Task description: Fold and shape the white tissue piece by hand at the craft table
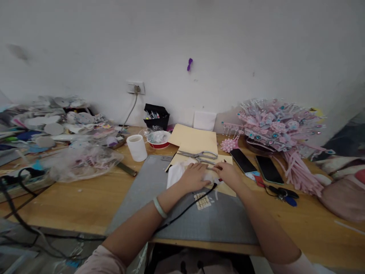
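Observation:
My left hand [196, 177] lies palm down with its fingers stretched forward over a white sheet [174, 176] on the grey cutting mat [139, 201]. Close by, my right hand [228, 174] has its fingers bent together in a pinch; whatever they hold is too small or hidden to name. Between the hands sits a whitish tool [210, 176], partly covered, with a black cord [188, 209] running from it toward me. Scissors [199, 155] with metal handles lie just beyond my fingertips on cream paper [196, 141]. A card of small beige pieces [202, 201] rests nearer me.
Two phones [243, 160] and keys [285, 193] lie right, before a pink beaded headdress [276, 129]. A white roll [137, 147], a red-white bowl [159, 144] and a black pen case [156, 117] stand at the back left. Plastic bags [85, 161] and a power strip [25, 186] crowd the left.

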`<act>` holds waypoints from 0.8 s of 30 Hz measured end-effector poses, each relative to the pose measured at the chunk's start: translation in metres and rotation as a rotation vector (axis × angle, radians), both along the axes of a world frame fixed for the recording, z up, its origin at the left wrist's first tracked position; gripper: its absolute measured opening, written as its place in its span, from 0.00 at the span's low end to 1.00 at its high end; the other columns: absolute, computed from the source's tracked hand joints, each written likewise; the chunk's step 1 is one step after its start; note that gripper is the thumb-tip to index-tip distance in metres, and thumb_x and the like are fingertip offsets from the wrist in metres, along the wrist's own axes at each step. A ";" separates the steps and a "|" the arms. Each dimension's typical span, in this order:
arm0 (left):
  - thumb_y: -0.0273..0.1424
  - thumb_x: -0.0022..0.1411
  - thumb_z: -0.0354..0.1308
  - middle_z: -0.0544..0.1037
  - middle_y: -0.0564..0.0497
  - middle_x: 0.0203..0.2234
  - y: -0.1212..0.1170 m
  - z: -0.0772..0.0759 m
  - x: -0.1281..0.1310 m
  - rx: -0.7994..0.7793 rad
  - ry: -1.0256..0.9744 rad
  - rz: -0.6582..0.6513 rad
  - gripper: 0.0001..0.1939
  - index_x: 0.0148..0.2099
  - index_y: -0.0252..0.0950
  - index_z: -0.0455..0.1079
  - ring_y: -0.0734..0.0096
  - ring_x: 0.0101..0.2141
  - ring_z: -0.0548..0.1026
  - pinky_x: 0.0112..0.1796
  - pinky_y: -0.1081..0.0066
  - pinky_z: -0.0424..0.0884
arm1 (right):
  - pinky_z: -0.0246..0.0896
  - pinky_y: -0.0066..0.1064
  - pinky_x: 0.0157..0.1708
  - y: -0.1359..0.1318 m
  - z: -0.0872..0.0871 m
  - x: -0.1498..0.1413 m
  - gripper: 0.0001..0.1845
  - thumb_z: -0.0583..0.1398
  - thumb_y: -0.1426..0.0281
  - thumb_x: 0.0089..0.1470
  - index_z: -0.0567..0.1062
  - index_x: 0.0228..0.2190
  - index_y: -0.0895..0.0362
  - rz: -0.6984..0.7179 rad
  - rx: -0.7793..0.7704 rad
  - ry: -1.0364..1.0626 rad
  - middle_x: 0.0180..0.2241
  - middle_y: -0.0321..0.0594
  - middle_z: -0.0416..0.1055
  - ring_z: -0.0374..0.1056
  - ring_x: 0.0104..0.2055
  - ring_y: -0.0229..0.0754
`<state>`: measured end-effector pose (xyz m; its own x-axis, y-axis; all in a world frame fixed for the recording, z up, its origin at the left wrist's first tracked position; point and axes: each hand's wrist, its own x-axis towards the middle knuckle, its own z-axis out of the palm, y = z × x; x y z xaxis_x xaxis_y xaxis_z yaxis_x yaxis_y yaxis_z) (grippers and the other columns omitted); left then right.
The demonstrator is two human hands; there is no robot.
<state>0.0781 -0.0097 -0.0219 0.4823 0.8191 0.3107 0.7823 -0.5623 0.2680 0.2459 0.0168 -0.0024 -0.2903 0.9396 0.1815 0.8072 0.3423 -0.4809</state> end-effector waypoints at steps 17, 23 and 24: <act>0.31 0.47 0.52 0.69 0.46 0.34 0.007 -0.016 -0.014 -0.279 -0.257 0.028 0.14 0.39 0.34 0.63 0.61 0.38 0.65 0.41 0.65 0.58 | 0.53 0.26 0.29 -0.009 -0.017 -0.011 0.08 0.52 0.70 0.47 0.71 0.25 0.58 0.077 0.051 0.030 0.26 0.39 0.70 0.62 0.28 0.37; 0.28 0.52 0.46 0.67 0.50 0.31 0.009 -0.014 -0.017 -0.397 -0.470 0.069 0.08 0.38 0.34 0.58 0.70 0.32 0.66 0.35 0.71 0.62 | 0.55 0.27 0.30 -0.017 -0.019 -0.021 0.05 0.54 0.72 0.46 0.70 0.25 0.59 0.116 0.099 0.077 0.26 0.39 0.69 0.62 0.29 0.37; 0.28 0.52 0.46 0.67 0.51 0.31 0.010 -0.012 -0.017 -0.409 -0.509 0.065 0.08 0.37 0.34 0.57 0.71 0.32 0.65 0.34 0.71 0.62 | 0.55 0.27 0.30 -0.017 -0.019 -0.022 0.05 0.54 0.72 0.46 0.69 0.25 0.59 0.120 0.126 0.089 0.26 0.38 0.69 0.62 0.29 0.37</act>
